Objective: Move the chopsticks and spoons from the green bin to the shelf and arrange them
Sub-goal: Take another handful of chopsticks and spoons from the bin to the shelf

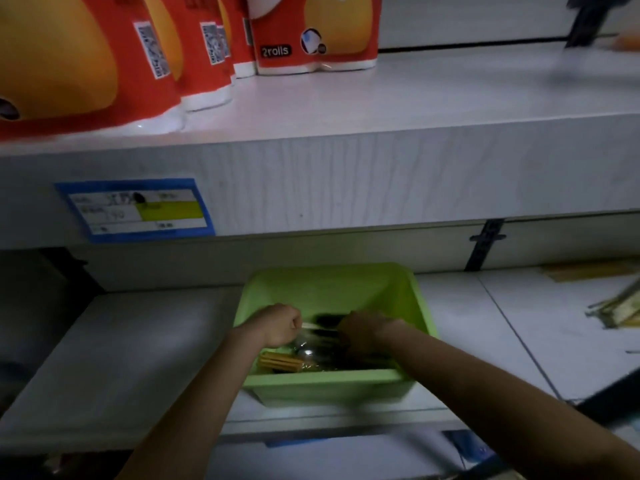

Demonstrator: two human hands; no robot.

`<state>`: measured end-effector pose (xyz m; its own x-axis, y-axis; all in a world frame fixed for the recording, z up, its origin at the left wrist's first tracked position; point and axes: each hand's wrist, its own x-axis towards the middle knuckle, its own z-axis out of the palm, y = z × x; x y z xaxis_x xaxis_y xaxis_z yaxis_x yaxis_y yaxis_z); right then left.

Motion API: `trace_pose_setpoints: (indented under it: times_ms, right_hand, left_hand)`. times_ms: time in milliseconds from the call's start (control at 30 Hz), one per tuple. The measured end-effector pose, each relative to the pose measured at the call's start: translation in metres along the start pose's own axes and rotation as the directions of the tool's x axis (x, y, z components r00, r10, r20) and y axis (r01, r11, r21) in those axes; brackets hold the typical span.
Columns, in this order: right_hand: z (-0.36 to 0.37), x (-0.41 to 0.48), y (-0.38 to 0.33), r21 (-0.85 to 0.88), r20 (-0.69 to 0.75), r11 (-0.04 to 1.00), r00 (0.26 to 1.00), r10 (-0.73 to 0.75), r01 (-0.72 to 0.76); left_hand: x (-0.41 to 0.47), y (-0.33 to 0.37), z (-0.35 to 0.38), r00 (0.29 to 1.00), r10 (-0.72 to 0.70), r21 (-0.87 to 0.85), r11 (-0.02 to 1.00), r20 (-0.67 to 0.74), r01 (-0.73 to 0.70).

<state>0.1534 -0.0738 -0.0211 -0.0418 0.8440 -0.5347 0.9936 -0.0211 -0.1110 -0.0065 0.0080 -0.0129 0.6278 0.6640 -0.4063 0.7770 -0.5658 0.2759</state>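
Note:
A green bin (332,282) stands on the lower shelf (114,341). Inside it lie a yellow chopstick pack (280,362), shiny wrapped spoons (308,351) and dark items. My left hand (278,325) is fisted inside the bin around a pale thin handle that sticks out to its right. My right hand (363,332) reaches into the bin's middle, fingers curled down on the dark items; its grip is hidden. More chopstick packs (620,310) lie on the lower shelf at the right.
Red and yellow paper-roll packs (315,32) stand on the upper shelf (415,95), whose thick front edge overhangs the bin. A blue price tag (138,209) is stuck on that edge. A black shelf bracket (483,244) sits behind the bin.

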Motion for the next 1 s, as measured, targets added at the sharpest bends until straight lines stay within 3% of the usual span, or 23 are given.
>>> trace_pose_setpoints:
  times_ms: [133,400,533,1000]
  right_hand:
    - [0.000,0.004,0.001,0.018,0.053,1.000,0.999,-0.001,0.000]
    - [-0.001,0.000,0.004,0.366,0.079,0.931,0.996,-0.033,0.002]
    - [0.004,0.006,0.003,0.279,0.158,0.960,0.986,-0.054,0.008]
    - [0.001,0.013,0.004,0.302,0.052,0.951,0.997,0.049,-0.063]
  left_hand:
    - [0.004,-0.005,0.003,0.999,0.000,0.030,1.000,-0.052,0.002]
    - [0.006,-0.005,0.003,0.988,0.012,0.040,0.999,-0.155,-0.006]
    - [0.006,-0.004,0.002,0.988,0.003,0.020,1.000,-0.156,0.000]
    - [0.005,-0.005,0.005,0.987,-0.034,0.072,0.996,-0.156,0.045]
